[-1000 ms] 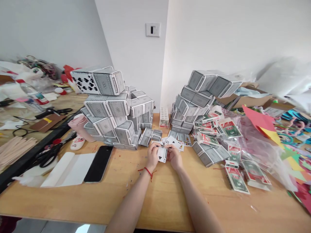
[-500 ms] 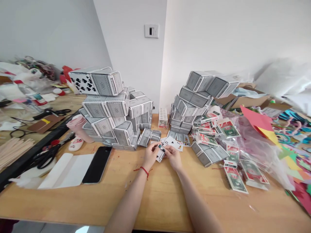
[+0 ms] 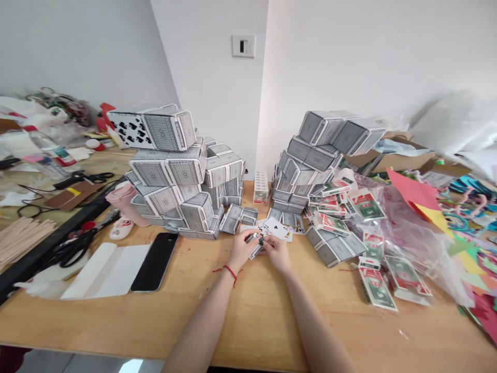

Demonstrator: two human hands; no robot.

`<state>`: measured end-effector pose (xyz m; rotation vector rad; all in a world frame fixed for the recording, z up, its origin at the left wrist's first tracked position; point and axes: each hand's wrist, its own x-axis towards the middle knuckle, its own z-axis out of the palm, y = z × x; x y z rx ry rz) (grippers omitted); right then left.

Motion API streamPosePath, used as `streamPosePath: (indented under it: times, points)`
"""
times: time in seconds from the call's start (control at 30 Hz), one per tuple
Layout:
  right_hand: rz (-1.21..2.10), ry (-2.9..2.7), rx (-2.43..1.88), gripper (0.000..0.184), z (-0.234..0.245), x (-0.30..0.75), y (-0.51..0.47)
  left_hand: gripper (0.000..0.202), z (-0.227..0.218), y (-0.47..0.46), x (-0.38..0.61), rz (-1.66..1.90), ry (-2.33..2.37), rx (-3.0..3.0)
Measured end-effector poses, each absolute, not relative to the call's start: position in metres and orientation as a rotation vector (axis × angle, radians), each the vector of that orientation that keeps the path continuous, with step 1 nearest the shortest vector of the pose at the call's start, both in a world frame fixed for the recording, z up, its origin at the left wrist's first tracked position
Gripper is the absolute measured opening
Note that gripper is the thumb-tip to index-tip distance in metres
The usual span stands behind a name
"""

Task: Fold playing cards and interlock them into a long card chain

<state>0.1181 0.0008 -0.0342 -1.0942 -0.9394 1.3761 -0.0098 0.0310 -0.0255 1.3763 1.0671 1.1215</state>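
Note:
My left hand [image 3: 241,249] and my right hand [image 3: 276,253] meet at the middle of the table, fingers closed on a playing card [image 3: 256,251] between them. The card's edges look bent or folded, though the fingers cover much of it. Just behind my hands lie loose playing cards [image 3: 277,229], face up. A small box of folded cards [image 3: 232,219] rests behind my left hand. Taller stacks of grey-backed card boxes rise at the left [image 3: 166,171] and at the right [image 3: 310,166].
Left of my arms lie a black phone [image 3: 155,263], white paper [image 3: 116,269] and black scissors [image 3: 73,254]. Card packs [image 3: 376,287], plastic wrap [image 3: 423,243] and coloured paper [image 3: 411,191] crowd the right. A small clear case [image 3: 261,187] stands by the wall.
The card between my fingers showed its printed face before; now it shows a greyish, folded-looking surface. My hands have stayed in nearly the same place.

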Motion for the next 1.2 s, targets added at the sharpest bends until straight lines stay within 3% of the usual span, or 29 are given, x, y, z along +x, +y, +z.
streamPosePath:
  times: [0.43, 0.77, 1.2]
  points:
    - [1.167, -1.058, -1.186, 0.021, -0.036, 0.112, -0.002, 0.008, -0.025, 0.029, -0.002, 1.214, 1.200, 1.262]
    - [1.236, -0.747, -1.097, 0.022, -0.034, 0.118, 0.002, 0.038, -0.017, 0.033, -0.009, 1.186, 0.995, 1.217]
    - [1.137, -0.842, -1.127, 0.022, -0.033, 0.122, 0.002, 0.015, -0.029, 0.034, -0.010, 1.183, 1.174, 1.339]
